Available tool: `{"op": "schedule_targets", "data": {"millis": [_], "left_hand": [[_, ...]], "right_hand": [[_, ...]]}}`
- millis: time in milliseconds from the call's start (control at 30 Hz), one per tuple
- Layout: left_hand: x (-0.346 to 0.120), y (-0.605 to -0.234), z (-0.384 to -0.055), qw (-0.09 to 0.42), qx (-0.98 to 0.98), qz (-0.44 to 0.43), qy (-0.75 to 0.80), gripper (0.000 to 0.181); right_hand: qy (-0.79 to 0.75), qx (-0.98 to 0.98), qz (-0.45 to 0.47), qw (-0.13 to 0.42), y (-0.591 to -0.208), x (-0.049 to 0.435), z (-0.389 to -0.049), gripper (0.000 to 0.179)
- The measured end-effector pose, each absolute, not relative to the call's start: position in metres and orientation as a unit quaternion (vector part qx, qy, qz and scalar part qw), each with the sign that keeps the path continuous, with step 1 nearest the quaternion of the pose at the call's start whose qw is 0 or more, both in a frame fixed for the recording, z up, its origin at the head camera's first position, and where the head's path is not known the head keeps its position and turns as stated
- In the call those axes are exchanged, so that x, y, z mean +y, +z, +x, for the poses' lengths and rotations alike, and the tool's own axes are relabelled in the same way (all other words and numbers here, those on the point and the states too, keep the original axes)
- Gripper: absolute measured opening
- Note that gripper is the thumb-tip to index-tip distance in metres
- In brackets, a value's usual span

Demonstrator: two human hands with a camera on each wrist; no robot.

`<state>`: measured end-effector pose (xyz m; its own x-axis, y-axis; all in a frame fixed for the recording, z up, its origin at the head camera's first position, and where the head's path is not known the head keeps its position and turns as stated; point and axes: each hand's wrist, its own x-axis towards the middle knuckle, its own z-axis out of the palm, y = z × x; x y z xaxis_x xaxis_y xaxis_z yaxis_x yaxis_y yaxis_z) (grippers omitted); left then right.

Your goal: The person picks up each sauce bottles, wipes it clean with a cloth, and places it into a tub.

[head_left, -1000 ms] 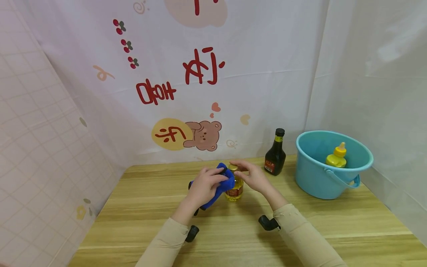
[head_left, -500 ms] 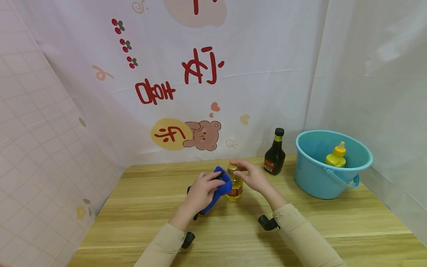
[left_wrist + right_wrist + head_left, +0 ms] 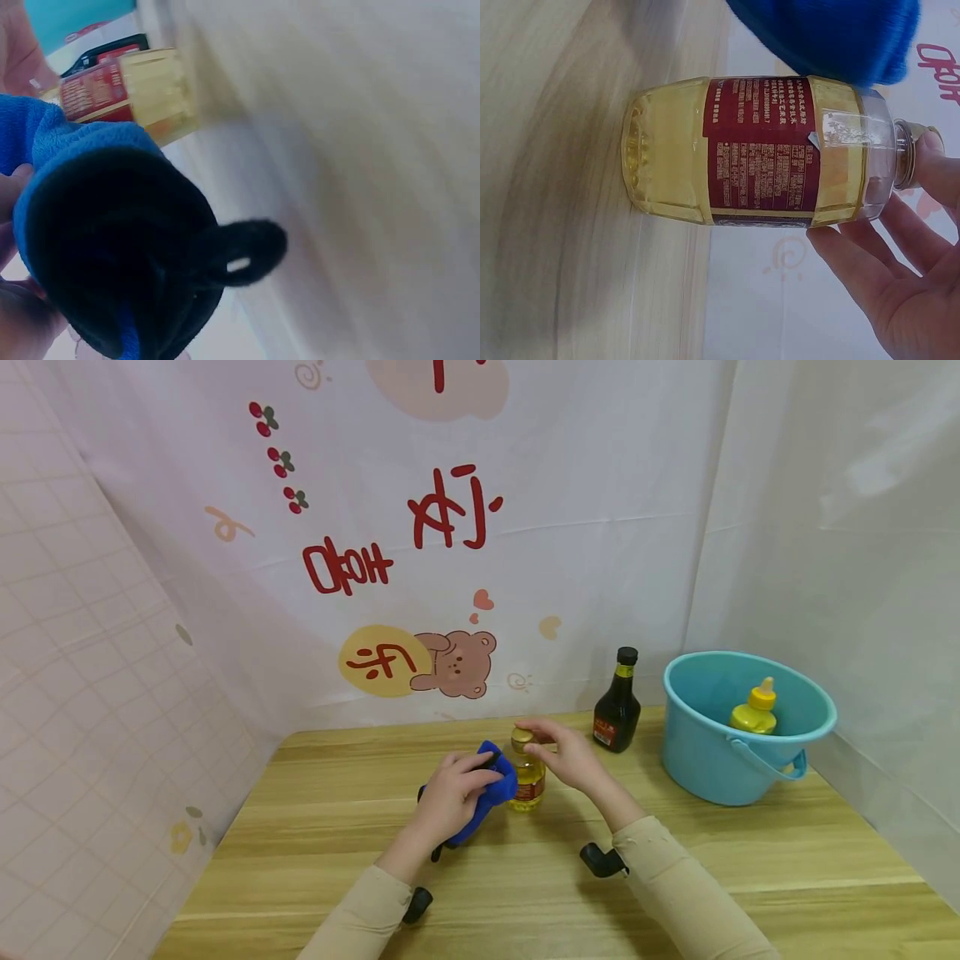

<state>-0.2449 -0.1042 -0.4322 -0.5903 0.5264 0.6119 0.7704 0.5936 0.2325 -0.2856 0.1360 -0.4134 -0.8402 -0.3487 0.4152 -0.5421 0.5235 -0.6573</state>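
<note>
My left hand (image 3: 450, 795) grips a blue terry cloth (image 3: 491, 795) with black edging. In the left wrist view the cloth is bunched, with a dark band and a small black loop (image 3: 251, 251) towards the camera. Just to its right an oil bottle (image 3: 527, 781) stands upright on the table, with yellow oil, a red label and a gold cap. My right hand (image 3: 564, 753) holds this bottle at the neck; the right wrist view has the thumb on the neck and the fingers (image 3: 859, 266) behind the shoulder. There the cloth overlaps the bottle's upper side.
A dark sauce bottle (image 3: 617, 710) stands at the back of the wooden table (image 3: 525, 902). To its right is a light-blue bucket (image 3: 701, 768) with a yellow squeeze bottle (image 3: 753, 718) inside. A printed curtain (image 3: 600, 527) hangs behind.
The left hand has drawn the cloth a little left and down along the oil bottle, leaving more of its neck and cap showing. My right hand stays at the neck.
</note>
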Motion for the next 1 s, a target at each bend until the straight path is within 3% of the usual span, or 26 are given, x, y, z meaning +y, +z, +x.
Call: {"op": "schedule_targets", "data": {"millis": [600,1000], "left_hand": [[-0.106,-0.439,-0.244,0.217,-0.872,-0.377,-0.226,0.029],[-0.104,-0.450,-0.248,0.148,-0.896,-0.391,-0.148,0.026]], "right_hand": [[0.408,-0.867,0.256,0.124,-0.414,0.135,-0.286,0.038],[0.400,-0.871,0.254,0.130,-0.415,0.134,-0.285,0.037]]}}
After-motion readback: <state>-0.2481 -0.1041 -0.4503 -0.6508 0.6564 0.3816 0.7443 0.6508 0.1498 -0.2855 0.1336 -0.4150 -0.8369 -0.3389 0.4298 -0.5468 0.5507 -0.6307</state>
